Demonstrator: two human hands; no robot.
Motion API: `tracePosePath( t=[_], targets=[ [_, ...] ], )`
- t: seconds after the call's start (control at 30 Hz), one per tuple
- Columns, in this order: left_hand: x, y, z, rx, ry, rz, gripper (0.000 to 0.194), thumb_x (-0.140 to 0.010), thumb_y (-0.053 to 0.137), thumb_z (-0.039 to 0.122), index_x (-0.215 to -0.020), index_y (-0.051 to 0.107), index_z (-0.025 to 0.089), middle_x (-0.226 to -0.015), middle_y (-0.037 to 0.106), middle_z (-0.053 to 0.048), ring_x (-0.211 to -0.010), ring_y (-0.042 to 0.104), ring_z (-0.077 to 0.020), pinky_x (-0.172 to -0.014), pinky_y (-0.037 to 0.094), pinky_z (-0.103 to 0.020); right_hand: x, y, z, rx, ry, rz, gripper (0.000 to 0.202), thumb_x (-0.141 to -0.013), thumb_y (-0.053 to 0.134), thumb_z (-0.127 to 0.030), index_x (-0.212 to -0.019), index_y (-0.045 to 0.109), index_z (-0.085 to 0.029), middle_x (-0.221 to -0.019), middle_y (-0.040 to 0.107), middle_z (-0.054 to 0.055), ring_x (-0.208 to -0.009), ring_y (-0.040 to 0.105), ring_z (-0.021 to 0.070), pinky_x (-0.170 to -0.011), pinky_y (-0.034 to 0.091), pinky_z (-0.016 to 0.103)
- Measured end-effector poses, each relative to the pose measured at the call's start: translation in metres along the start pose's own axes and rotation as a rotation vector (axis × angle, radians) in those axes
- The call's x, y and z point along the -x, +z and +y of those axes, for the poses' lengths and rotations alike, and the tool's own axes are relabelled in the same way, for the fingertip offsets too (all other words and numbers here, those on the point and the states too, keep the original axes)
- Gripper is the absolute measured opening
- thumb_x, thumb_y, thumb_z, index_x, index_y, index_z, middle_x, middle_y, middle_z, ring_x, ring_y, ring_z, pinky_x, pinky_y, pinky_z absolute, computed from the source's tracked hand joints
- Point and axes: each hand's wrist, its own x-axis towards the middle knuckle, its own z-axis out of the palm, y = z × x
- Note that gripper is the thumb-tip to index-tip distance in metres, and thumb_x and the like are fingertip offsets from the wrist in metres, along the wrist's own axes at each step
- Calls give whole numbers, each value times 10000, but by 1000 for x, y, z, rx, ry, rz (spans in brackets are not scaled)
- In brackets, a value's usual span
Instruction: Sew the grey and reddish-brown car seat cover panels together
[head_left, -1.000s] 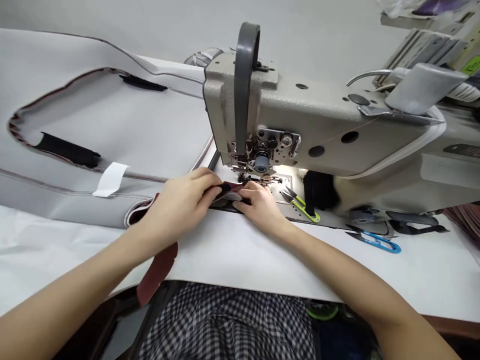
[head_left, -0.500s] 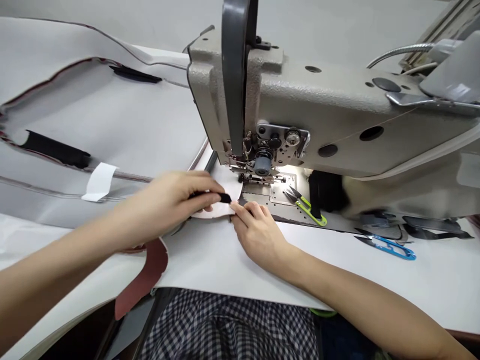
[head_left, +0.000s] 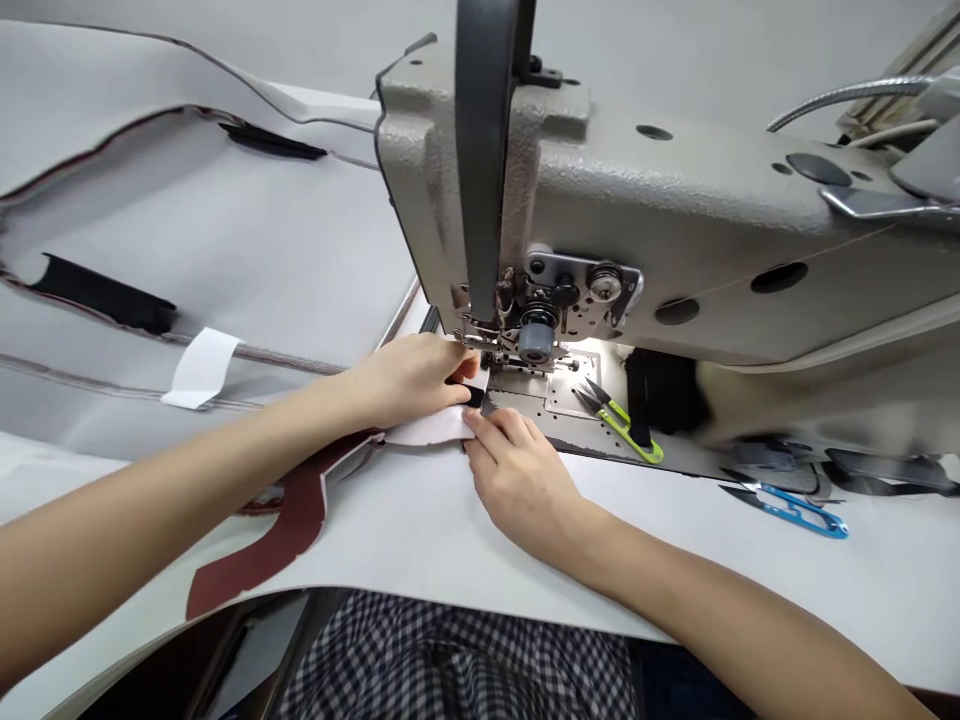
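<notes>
My left hand is closed on a short black strip, which shows just past the thumb, close to the sewing machine's presser area. Beneath it lies a white fabric piece with a curved edge. My right hand pinches the right edge of that piece between thumb and fingers, right beside the strip. The fingertips of both hands nearly meet. From the white piece a curved dark red band trails left to the table's front edge.
Green thread snips lie on the machine bed, and blue snips rest on the table to the right. Large grey padded panels with black strips and a white label spread over the left side. The machine head overhangs the hands.
My left hand has moved right with the black strip, nearer the presser area. The dark red band has shifted left and lies flatter. My right hand stays almost in place.
</notes>
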Motion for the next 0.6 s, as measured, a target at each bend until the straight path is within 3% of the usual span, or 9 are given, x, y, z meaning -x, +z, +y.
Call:
tracePosePath(
  t=[0.13,0.3,0.47,0.6],
  targets=[
    [3,14,-7,-51,73,138,114,-845,592,311,-839,672,230,-888,707,-6,-898,630,-230,-802,442,-340,-3,-4,7,-149,6,-27,252,-937,499,-136,-1054,712,-71,-1300,637,139,-1329,447,304,-1149,422,437],
    [6,25,-18,106,128,254,212,-882,529,298,-834,724,232,-942,720,-10,-967,605,-234,-868,433,-381,-8,-9,18,-314,99,-74,248,-909,526,-163,-1067,708,-105,-1306,646,91,-1337,492,270,-1142,453,384],
    [-18,21,-27,86,178,343,188,-827,538,252,-810,711,180,-912,715,-53,-968,617,-255,-838,457,-368,-17,-8,26,-350,186,-78,304,-906,508,-161,-1158,676,-131,-1340,628,85,-1333,492,256,-1129,458,409],
    [-37,15,-34,55,201,368,201,-832,559,264,-942,702,177,-1063,710,-71,-1057,615,-276,-871,466,-366,-20,-5,26,-305,211,-76,302,-888,518,-162,-1149,665,-124,-1383,584,105,-1313,477,272,-1175,379,453]
  ],
)
